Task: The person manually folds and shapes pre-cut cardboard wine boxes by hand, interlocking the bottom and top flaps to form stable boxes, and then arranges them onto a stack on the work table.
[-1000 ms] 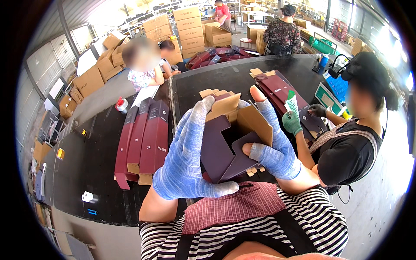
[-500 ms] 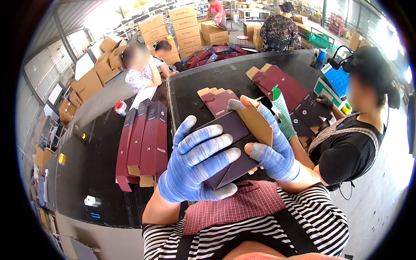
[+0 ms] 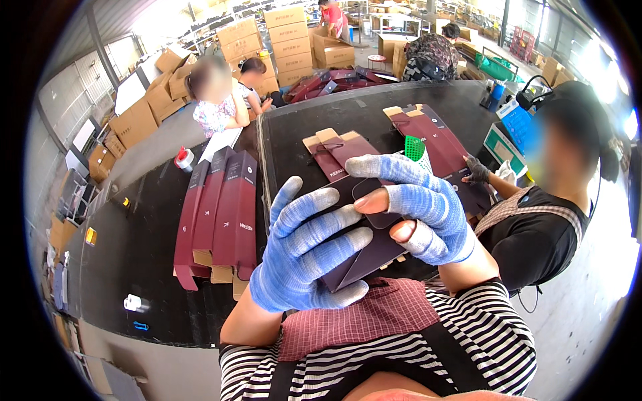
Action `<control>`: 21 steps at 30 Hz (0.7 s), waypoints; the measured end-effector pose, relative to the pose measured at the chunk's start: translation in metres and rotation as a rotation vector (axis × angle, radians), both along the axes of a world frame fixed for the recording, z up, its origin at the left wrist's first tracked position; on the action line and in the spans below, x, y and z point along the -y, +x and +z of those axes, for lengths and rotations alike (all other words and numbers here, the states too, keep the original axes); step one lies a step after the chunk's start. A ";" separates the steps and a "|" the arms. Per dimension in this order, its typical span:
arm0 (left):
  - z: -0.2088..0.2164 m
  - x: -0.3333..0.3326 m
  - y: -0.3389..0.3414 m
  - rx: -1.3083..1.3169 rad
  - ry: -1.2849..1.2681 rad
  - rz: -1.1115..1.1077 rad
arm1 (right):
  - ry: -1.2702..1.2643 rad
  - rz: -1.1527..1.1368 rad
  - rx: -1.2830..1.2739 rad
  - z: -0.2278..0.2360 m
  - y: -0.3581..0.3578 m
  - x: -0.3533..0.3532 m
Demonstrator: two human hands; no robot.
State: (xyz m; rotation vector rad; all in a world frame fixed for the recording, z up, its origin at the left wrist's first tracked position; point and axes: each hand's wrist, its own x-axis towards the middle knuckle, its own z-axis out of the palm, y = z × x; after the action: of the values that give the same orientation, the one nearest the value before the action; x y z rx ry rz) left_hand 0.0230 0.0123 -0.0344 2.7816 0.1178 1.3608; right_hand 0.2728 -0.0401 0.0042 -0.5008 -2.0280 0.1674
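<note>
A dark purple cardboard box (image 3: 366, 262) is held up in front of me over the table's near edge. My left hand (image 3: 297, 250), in a blue and white knit glove, wraps round its left side with the fingers lying across it. On the upper right end, my right hand (image 3: 428, 210), gloved with thumb and one fingertip bare, presses a dark rounded flap (image 3: 366, 191). The far part of the box is hidden behind my fingers. Just beyond lies a maroon box (image 3: 341, 155) with open tan flaps and a dark cord.
On the black table (image 3: 127, 247), several long maroon boxes (image 3: 231, 214) lie at left, near a red-capped bottle (image 3: 184, 158) and a white roll (image 3: 132, 303). A co-worker (image 3: 535, 230) at right touches maroon boxes (image 3: 431, 137). Two people sit beyond the table's far left side.
The flap's tan inner face has turned out of sight, folded down onto the box. My right hand's fingers have moved left over it. The co-worker's near green-gloved hand has dropped out of sight.
</note>
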 end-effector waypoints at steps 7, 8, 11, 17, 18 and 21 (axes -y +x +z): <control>-0.010 -0.002 0.011 0.103 -0.040 -0.056 | -0.018 -0.127 0.063 0.003 -0.010 0.013; -0.012 -0.001 0.013 0.143 -0.033 -0.050 | -0.026 -0.146 0.079 0.005 -0.011 0.015; -0.020 -0.004 0.020 0.225 -0.061 -0.092 | -0.038 -0.214 0.138 0.006 -0.010 0.021; -0.026 -0.006 0.025 0.289 -0.060 -0.120 | -0.043 -0.298 0.187 0.001 -0.013 0.024; -0.026 -0.006 0.026 0.293 -0.063 -0.122 | -0.033 -0.294 0.172 0.000 -0.014 0.025; -0.029 -0.004 0.027 0.335 -0.052 -0.133 | -0.023 -0.301 0.158 0.000 -0.018 0.027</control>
State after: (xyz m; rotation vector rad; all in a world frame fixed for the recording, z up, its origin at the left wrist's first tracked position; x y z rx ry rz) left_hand 0.0496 0.0168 -0.0629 2.4271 -0.0416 1.7323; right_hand 0.2550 -0.0670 0.0045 -0.8487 -2.0761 -0.0327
